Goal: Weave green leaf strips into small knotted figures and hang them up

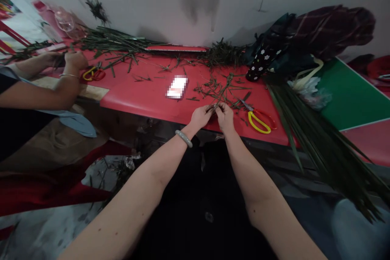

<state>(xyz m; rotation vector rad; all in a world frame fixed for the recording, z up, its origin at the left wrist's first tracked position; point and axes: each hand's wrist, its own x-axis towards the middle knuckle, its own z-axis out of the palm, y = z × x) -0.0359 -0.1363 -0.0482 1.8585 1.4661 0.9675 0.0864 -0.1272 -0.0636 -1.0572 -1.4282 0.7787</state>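
Observation:
My left hand point(201, 117), with a grey-green bangle on its wrist, and my right hand point(225, 117) meet over the near edge of the red table point(146, 99). The fingers of both are pinched around narrow green leaf strips point(224, 89), which run up and away from the fingertips to a small knotted or woven end. Exactly how the strips cross between my fingers is too small to tell. Scissors point(258, 122) with one yellow and one red handle lie just right of my right hand. Cut leaf scraps point(210, 88) are scattered beyond my hands.
A phone with a bright screen point(177, 87) lies left of centre. Long palm leaves point(323, 146) overhang the table's right edge beside a flowered black umbrella point(262, 63). At left, a co-worker's hands point(74, 60) handle leaves near other scissors point(94, 74). Leaf bundles point(115, 40) line the wall.

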